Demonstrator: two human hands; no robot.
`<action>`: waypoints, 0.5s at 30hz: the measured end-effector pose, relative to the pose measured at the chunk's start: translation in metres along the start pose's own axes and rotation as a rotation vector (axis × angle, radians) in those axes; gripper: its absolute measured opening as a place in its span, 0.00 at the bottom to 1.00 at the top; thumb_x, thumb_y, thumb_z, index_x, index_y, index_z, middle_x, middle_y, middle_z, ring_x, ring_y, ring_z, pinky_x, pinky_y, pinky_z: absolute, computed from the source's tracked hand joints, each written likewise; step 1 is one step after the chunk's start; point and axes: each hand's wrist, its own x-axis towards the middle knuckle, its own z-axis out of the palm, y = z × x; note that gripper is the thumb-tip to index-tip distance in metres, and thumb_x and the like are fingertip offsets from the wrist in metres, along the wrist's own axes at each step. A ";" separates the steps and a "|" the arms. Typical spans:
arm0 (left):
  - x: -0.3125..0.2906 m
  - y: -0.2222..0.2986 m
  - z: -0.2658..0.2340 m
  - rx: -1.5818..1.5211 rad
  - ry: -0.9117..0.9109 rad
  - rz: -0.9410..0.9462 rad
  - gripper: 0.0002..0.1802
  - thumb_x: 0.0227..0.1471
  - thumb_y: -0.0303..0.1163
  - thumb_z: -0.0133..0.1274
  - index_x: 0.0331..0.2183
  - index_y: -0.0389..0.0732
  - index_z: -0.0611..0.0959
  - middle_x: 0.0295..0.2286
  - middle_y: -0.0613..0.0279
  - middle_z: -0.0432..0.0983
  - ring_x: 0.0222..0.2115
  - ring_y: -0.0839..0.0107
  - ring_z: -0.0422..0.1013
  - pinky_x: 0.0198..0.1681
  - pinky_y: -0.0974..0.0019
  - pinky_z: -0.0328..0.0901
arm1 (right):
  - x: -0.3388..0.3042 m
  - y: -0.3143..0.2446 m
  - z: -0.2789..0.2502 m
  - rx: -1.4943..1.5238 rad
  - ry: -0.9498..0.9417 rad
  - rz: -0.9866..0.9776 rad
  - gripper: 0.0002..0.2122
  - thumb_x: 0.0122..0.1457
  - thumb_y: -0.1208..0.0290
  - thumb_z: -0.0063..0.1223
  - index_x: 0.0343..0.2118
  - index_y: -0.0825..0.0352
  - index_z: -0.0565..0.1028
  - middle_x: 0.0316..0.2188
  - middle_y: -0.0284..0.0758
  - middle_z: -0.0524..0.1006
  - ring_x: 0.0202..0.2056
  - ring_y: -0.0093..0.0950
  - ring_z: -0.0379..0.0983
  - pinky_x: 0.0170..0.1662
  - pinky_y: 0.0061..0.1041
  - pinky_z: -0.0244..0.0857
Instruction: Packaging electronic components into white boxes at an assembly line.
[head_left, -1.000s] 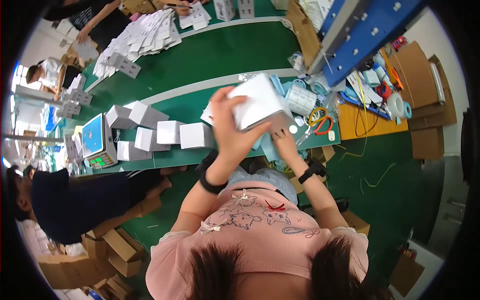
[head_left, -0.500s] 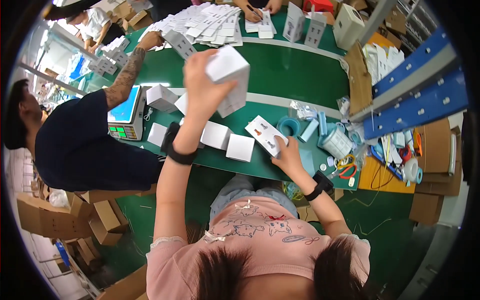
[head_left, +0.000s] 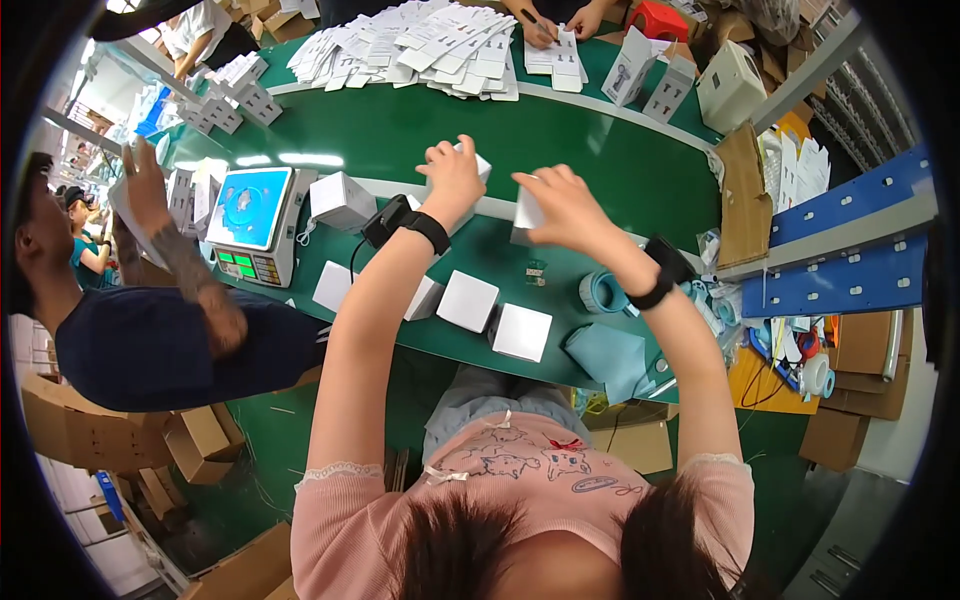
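Note:
Both my arms reach out over the near green worktable. My left hand point(head_left: 453, 185) is closed around a white box point(head_left: 483, 166), which is mostly hidden behind the fingers. To its right, my right hand point(head_left: 570, 208) grips another white carton point(head_left: 524, 218) with its fingers over the top. Just below that carton lies a small green and red piece point(head_left: 536, 272). Nearer to me, a white box point(head_left: 467, 301) and a second white box point(head_left: 520, 332) stand in a row, with others partly behind my left forearm.
A digital scale point(head_left: 255, 222) stands at left beside a co-worker in dark blue point(head_left: 190, 345). Teal tape rolls point(head_left: 602, 292) and a teal sheet point(head_left: 608, 360) lie at right. Beyond are a heap of flat cartons point(head_left: 420, 45) and another person's writing hands point(head_left: 560, 28).
My left hand has gone from holding its box high to farther over the table. My right hand has left the near edge and moved forward. The co-worker's arm has swung back left.

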 end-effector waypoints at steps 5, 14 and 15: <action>0.005 -0.027 0.015 -0.019 -0.013 -0.179 0.39 0.36 0.38 0.57 0.50 0.39 0.59 0.38 0.39 0.62 0.38 0.44 0.63 0.37 0.34 0.59 | 0.059 0.004 0.063 -0.026 -0.118 -0.015 0.32 0.30 0.66 0.60 0.47 0.62 0.68 0.38 0.41 0.68 0.43 0.40 0.62 0.45 0.35 0.58; 0.003 -0.046 -0.012 -0.075 -0.347 -0.185 0.38 0.40 0.37 0.53 0.53 0.42 0.57 0.46 0.33 0.58 0.47 0.38 0.58 0.44 0.33 0.55 | 0.045 0.004 0.084 0.072 0.005 -0.094 0.30 0.40 0.62 0.61 0.50 0.59 0.66 0.50 0.40 0.64 0.53 0.41 0.56 0.53 0.38 0.53; 0.000 -0.047 -0.016 -0.100 -0.420 -0.200 0.39 0.40 0.37 0.53 0.53 0.44 0.56 0.48 0.35 0.58 0.50 0.38 0.56 0.46 0.34 0.54 | 0.032 0.004 0.081 0.085 0.135 -0.143 0.30 0.41 0.62 0.60 0.50 0.59 0.65 0.51 0.40 0.63 0.54 0.41 0.54 0.54 0.38 0.51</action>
